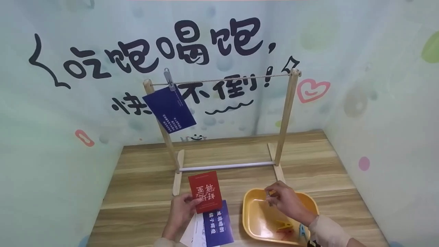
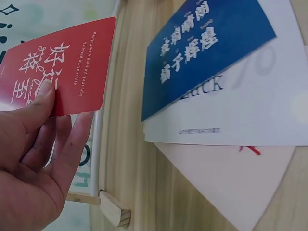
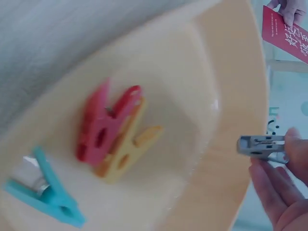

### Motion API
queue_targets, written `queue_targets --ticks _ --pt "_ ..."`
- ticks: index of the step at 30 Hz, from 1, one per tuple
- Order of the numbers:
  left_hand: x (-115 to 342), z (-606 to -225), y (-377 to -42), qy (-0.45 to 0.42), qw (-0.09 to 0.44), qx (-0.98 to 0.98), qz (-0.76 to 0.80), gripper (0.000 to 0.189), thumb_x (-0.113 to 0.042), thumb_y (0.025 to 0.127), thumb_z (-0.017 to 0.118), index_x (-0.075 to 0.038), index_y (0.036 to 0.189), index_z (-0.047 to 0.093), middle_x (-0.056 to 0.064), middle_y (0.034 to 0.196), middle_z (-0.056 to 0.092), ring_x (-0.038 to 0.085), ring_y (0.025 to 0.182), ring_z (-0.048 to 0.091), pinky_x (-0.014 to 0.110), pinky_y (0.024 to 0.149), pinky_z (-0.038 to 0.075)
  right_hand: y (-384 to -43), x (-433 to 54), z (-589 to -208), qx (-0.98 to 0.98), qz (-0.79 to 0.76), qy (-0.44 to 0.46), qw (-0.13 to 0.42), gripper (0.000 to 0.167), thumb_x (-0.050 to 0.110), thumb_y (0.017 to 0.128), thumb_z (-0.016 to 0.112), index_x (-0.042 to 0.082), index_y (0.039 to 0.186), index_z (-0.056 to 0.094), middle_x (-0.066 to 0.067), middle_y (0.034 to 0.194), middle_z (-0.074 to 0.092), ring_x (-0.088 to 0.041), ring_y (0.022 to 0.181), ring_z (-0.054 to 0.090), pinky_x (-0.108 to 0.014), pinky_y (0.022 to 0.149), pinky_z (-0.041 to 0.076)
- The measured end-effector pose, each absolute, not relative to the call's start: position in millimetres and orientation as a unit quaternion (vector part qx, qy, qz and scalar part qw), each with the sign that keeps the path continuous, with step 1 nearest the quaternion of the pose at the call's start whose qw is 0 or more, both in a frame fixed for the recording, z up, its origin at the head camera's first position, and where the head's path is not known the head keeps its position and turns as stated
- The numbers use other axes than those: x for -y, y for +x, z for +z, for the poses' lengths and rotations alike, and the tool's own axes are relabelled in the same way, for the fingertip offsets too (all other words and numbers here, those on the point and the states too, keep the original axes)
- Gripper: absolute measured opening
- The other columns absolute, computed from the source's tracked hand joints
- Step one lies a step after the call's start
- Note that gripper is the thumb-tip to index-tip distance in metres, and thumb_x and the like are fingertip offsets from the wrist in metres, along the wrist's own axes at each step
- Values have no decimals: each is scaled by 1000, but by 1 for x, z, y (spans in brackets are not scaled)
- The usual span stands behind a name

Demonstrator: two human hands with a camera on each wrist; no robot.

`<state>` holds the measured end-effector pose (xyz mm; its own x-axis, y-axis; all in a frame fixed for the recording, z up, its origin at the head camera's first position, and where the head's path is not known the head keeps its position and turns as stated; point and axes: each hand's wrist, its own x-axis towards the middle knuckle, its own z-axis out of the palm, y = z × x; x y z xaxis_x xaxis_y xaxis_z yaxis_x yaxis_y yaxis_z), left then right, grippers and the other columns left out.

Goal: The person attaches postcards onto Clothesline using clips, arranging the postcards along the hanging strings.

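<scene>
My left hand (image 1: 182, 210) pinches a red card (image 1: 205, 188) with white characters, thumb on its printed face. Below it on the table lie a dark blue card (image 1: 218, 224) and white cards (image 2: 240, 113), overlapping. Over the yellow basin (image 1: 247, 219), my right hand (image 1: 286, 199) pinches a grey clothespin (image 3: 262, 147) between thumb and fingers. Inside the basin are a red clothespin (image 3: 103, 127), a yellow clothespin (image 3: 126, 149) and a blue clothespin (image 3: 50, 195). Another blue card (image 1: 170, 109) hangs tilted from the rack's string, held by a grey clothespin (image 1: 169, 79) near the left post.
A wooden rack (image 1: 286, 116) stands behind the hands, with a string (image 1: 233, 79) across its top and a white bar (image 1: 226, 167) low down. Printed cloth walls (image 1: 219, 113) enclose the wooden table (image 1: 137, 192) at the back and both sides.
</scene>
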<state>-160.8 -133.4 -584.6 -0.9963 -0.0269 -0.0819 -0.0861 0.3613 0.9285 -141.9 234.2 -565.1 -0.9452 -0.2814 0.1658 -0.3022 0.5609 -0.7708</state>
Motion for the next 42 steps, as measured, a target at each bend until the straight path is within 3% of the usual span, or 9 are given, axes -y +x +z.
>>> queue_targets --ticks 5,12,19,26,33,38,42 --pt "132 -575 -166 -43 34 -806 589 28 -13 84 79 10 98 72 10 76 70 11 64 63 31 58 60 -149 -229 -553 883 434 178 31 25 -10 87 68 -4 112 66 -16 103 62 -30 85 74 -20 69 60" --pt "133 -565 -174 -43 24 -815 577 25 -12 83 80 9 95 73 7 71 68 14 60 63 42 60 61 -159 -221 -534 890 413 187 40 27 -12 87 67 -3 112 66 -16 101 65 -33 90 72 -24 70 61" --pt "135 -557 -179 -34 6 -826 563 23 -13 84 79 7 94 73 13 75 71 13 64 64 34 58 60 -172 -214 -511 893 398 206 43 27 -11 88 66 -1 113 63 -15 102 65 -33 95 71 -30 74 62" --pt "133 -548 -184 -36 14 -829 558 24 -13 84 78 7 96 72 11 76 70 13 61 63 38 61 61 -181 -208 -496 892 381 233 62 25 -11 87 67 0 110 64 -13 98 65 -32 92 72 -30 74 62" --pt "133 -531 -195 -6 -16 -853 521 21 -13 84 79 6 92 73 12 76 70 14 64 61 30 57 57 -189 -202 -483 890 380 241 74 28 -14 87 65 -2 112 62 -14 101 64 -32 95 71 -34 80 62" --pt "130 -523 -202 4 -21 -851 524 21 -12 85 78 6 94 72 13 79 68 12 63 60 31 59 59 -194 -200 -476 901 347 242 101 26 -8 86 70 0 110 64 -12 101 66 -27 95 70 -36 81 61" --pt "126 -519 -204 17 -34 -850 526 20 -11 84 78 7 89 71 13 77 66 10 59 60 26 55 56 -200 -197 -470 905 318 254 127 25 -6 86 71 2 110 65 -11 99 67 -25 94 69 -40 80 60"
